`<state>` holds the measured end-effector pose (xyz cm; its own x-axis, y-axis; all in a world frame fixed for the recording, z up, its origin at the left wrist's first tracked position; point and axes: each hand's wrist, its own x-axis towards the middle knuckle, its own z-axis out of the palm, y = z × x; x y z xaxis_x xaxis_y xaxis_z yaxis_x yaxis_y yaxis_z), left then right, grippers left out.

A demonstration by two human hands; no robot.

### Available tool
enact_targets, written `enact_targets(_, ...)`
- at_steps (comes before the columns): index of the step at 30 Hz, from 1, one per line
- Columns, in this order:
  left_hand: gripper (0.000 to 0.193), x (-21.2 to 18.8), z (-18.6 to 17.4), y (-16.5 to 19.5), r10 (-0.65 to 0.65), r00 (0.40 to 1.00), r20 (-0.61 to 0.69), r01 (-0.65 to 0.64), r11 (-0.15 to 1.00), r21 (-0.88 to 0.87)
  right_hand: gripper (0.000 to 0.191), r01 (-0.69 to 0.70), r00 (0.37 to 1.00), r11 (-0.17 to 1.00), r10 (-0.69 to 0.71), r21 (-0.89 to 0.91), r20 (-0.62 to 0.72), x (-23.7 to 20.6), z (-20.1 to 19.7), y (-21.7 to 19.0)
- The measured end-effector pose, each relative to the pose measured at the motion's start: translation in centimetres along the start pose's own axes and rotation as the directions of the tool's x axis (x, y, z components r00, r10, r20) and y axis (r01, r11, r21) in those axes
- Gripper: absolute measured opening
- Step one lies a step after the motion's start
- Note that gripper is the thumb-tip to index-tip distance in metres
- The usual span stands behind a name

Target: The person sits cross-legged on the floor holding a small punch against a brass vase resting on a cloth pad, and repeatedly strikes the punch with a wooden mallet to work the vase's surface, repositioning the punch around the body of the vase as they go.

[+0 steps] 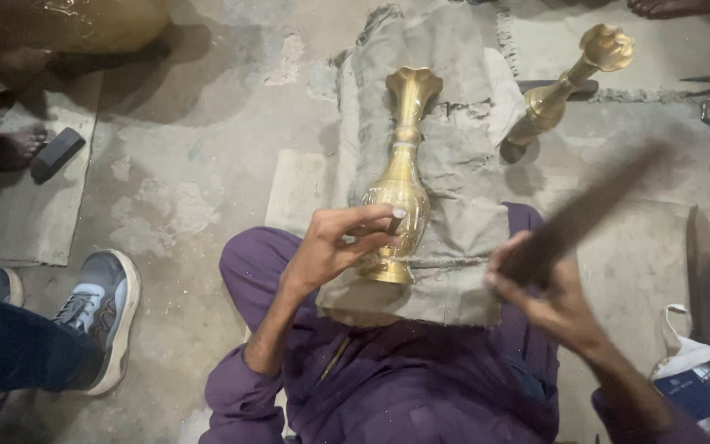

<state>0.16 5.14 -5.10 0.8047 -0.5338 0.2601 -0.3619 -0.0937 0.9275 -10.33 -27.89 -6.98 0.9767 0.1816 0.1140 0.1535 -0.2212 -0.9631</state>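
A tall brass vase lies on a grey cloth spread over my lap and the floor, its flared mouth pointing away from me. My left hand pinches a short metal punch against the vase's belly. My right hand grips a dark wooden stick, raised and blurred by motion, to the right of the vase. I sit cross-legged in purple clothes.
A second brass vase stands at the back right. Another person's shoe and trouser leg are at the left. A dark block lies on a mat far left. A white bag sits at the lower right.
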Motion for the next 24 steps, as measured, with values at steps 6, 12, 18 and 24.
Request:
enact_targets(6,0.037,0.0,0.0,-0.3,0.065,0.998,0.019,-0.065,0.998,0.004,0.066,0.153,0.966,0.802,-0.246,-0.577,-0.086,1.6,-4.7,-4.4)
enact_targets(12,0.028,0.0,0.3,-1.3,0.108,0.994,-0.011,-0.105,0.986,0.128,0.059,0.231,0.962,0.061,-0.164,-0.971,0.218,3.9,-6.8,-9.2)
enact_targets(18,0.038,0.0,0.4,-1.6,0.099,0.994,-0.039,-0.096,0.992,0.079,0.061,0.253,0.942,0.062,-0.244,-0.965,0.231,5.3,-5.9,-11.2)
enact_targets(24,0.039,-0.1,0.3,-1.5,0.096,0.995,-0.021,-0.096,0.995,0.028,0.068,0.213,0.963,0.232,-0.213,-0.949,0.164,5.5,-5.4,-11.2)
